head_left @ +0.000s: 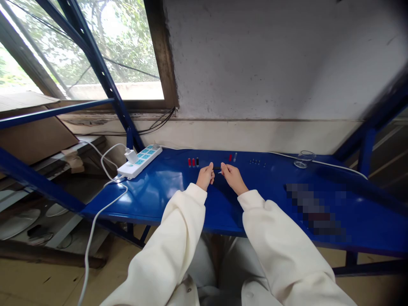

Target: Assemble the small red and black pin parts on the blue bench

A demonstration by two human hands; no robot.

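My left hand (205, 175) and my right hand (233, 176) are close together above the blue table, fingers pinched. A small thin black rod-like piece (217, 168) spans the gap between them, one end in each hand. Below it, a small pale tip (219, 172) pokes out by the right fingers; its kind is too small to tell. Beyond my left hand stand two small red cylinders (191, 162) and a black one (197, 162). Past my right hand are another red cylinder (230, 157) and a clear, narrow piece (235, 157).
Several tiny clear pieces (254, 162) lie at the table's back right, near a clear glass (301, 162). A white power strip (140, 162) with a plug and cable sits left. A blurred-out patch (314, 208) covers something at right. Blue frame posts (119, 102) rise beside the table (153, 204).
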